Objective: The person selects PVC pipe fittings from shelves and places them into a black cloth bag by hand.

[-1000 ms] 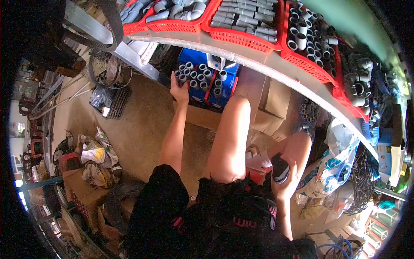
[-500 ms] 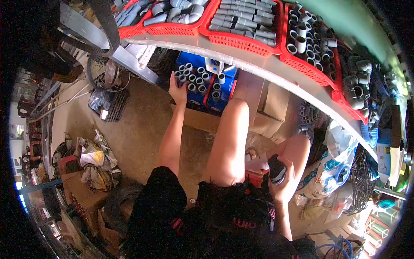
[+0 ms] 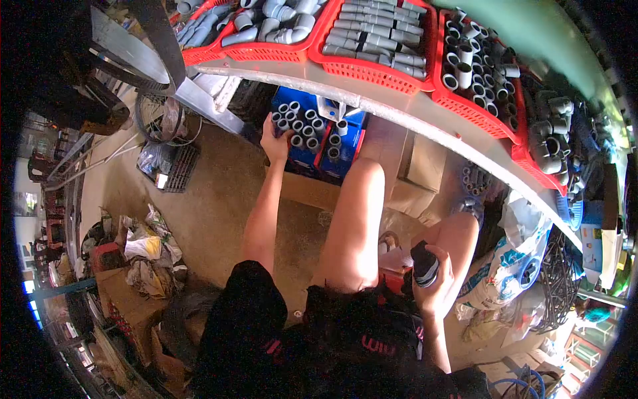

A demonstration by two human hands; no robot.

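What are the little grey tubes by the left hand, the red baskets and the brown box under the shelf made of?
Grey tubes: probably smooth plastic; their round rims look clean and even, with a slight shine.
Red baskets: most likely plastic, fairly shiny, with rows of neat little holes.
Brown box: looks like dull cardboard, with flat sides and folded edges.

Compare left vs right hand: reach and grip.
The left hand reaches out to grey fittings in a blue box; the right hand is nearer the body. The right hand wraps a dark object; the left hand has thumb and fingers apart beside the fittings, grip unclear. Both are bare.
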